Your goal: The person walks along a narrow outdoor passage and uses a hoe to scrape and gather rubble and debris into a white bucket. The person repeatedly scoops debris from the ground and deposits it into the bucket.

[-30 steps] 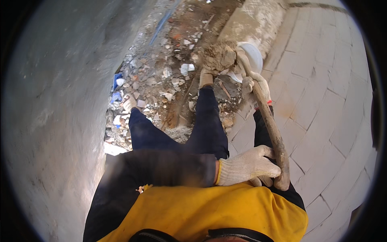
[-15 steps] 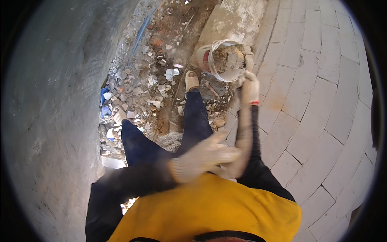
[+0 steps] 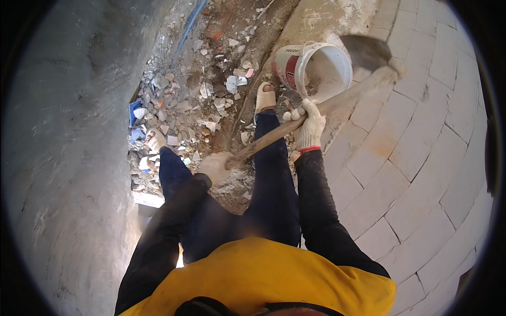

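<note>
Both my gloved hands are closed round the wooden handle of a hoe (image 3: 274, 134), held slantwise across my front. My left hand (image 3: 215, 168) grips the handle's near end, in front of my legs. Farther up the shaft, beside the bucket's lower rim, my right hand (image 3: 310, 125) is wrapped round it. The dark, broad metal blade (image 3: 367, 51), blurred by motion, is raised at the far right, past the bucket's mouth. A white bucket (image 3: 287, 62) with a red patch lies tilted, its mouth facing right; some brownish dirt shows inside.
Broken rubble (image 3: 176, 113) covers the ground on the left, round my sandalled feet. A grey wall (image 3: 79, 158) rises along the left side. Pale paving slabs (image 3: 416, 152) spread across the right, beside a raised concrete strip (image 3: 321, 23). A blue strip (image 3: 191, 23) lies at the far left.
The hoe has swung up and right, its blade now beyond the bucket. My left hand has moved left and forward onto the handle. Most of the dirt seen in the bucket no longer shows there.
</note>
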Action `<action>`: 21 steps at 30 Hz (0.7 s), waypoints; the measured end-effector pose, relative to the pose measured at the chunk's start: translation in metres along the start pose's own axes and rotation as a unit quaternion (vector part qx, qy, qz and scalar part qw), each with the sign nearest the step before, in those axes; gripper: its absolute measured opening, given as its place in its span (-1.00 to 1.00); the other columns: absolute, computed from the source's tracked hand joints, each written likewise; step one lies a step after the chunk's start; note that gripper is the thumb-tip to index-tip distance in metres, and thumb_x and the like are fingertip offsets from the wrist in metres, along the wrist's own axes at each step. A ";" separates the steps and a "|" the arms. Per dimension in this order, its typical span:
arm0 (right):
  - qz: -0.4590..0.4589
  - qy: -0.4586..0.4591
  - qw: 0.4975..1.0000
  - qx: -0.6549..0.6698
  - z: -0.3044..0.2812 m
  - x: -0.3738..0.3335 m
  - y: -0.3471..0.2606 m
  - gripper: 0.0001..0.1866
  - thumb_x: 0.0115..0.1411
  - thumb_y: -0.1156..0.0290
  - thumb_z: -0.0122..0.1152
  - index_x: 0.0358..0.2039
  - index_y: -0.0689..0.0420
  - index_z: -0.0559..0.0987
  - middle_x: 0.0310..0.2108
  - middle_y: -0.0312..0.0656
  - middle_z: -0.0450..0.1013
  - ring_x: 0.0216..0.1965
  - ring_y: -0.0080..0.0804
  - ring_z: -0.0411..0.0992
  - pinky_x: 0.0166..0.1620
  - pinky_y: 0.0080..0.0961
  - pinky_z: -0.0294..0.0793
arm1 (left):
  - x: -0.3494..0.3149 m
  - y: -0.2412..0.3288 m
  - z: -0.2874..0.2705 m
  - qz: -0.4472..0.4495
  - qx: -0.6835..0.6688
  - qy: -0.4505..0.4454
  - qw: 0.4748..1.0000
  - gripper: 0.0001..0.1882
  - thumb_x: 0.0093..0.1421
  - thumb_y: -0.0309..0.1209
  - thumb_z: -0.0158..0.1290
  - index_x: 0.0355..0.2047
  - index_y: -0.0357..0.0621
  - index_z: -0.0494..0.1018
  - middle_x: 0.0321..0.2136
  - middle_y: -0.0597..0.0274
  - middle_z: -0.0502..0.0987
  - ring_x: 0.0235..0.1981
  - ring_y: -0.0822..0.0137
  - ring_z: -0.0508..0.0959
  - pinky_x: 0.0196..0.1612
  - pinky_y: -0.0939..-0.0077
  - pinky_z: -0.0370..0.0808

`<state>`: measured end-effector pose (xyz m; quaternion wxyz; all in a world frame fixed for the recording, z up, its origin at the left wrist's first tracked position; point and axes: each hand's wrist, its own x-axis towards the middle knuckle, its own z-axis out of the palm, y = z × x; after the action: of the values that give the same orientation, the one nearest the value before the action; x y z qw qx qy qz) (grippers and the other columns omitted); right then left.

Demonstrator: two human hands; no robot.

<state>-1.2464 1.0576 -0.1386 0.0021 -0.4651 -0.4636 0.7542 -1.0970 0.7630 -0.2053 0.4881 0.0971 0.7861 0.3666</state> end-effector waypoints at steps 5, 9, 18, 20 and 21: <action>-0.026 -0.056 0.985 -0.163 0.047 0.101 0.032 -0.81 0.38 0.44 0.27 -0.16 0.08 0.40 -0.51 -0.27 0.37 -0.65 -0.40 0.39 -0.61 -0.22 0.59 | 0.043 0.049 0.031 -0.110 -0.173 -0.022 0.979 -0.61 0.24 -0.14 0.18 -0.07 -0.17 0.55 -0.21 -0.25 0.68 -0.05 -0.26 0.67 0.04 -0.13 0.56; 0.016 -0.042 0.957 -0.287 0.079 0.230 0.119 -0.76 0.32 0.39 0.35 -0.18 0.17 0.45 -0.46 -0.19 0.47 -0.55 -0.37 0.53 -0.62 -0.32 0.61 | 0.100 0.028 0.023 -0.120 -0.278 0.042 0.952 -0.59 0.21 -0.15 0.20 -0.11 -0.23 0.52 -0.31 -0.18 0.65 -0.18 -0.22 0.65 -0.04 -0.03 0.56; 0.161 0.054 0.954 -0.247 0.024 0.227 0.338 -0.90 0.27 0.52 0.25 -0.37 0.23 0.52 -0.51 -0.14 0.42 -0.64 -0.23 0.44 -0.57 -0.15 0.66 | 0.038 -0.084 0.019 -0.252 -0.342 -0.052 0.904 -0.56 0.21 -0.11 0.24 -0.13 -0.24 0.50 -0.45 -0.02 0.60 -0.45 0.08 0.66 -0.34 0.14 0.56; 0.180 0.034 0.948 -0.261 0.021 0.191 0.345 -0.91 0.25 0.53 0.25 -0.33 0.24 0.51 -0.50 -0.15 0.42 -0.65 -0.26 0.43 -0.57 -0.15 0.65 | 0.004 -0.088 0.015 -0.253 -0.287 -0.019 0.924 -0.51 0.20 -0.07 0.23 -0.10 -0.26 0.51 -0.39 -0.16 0.62 -0.35 -0.07 0.68 -0.25 0.06 0.57; 0.216 0.063 0.948 -0.226 0.021 0.174 0.350 -0.90 0.22 0.52 0.27 -0.32 0.24 0.51 -0.52 -0.16 0.41 -0.66 -0.28 0.42 -0.57 -0.18 0.65 | -0.010 -0.086 0.014 -0.244 -0.260 0.018 0.934 -0.49 0.20 -0.05 0.23 -0.09 -0.27 0.51 -0.36 -0.22 0.63 -0.30 -0.13 0.68 -0.20 0.03 0.57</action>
<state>-1.2100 0.9190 -0.5025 -0.2369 -0.5889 -0.5094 0.5809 -1.0630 0.7035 -0.2596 0.5564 -0.2348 0.6713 0.4297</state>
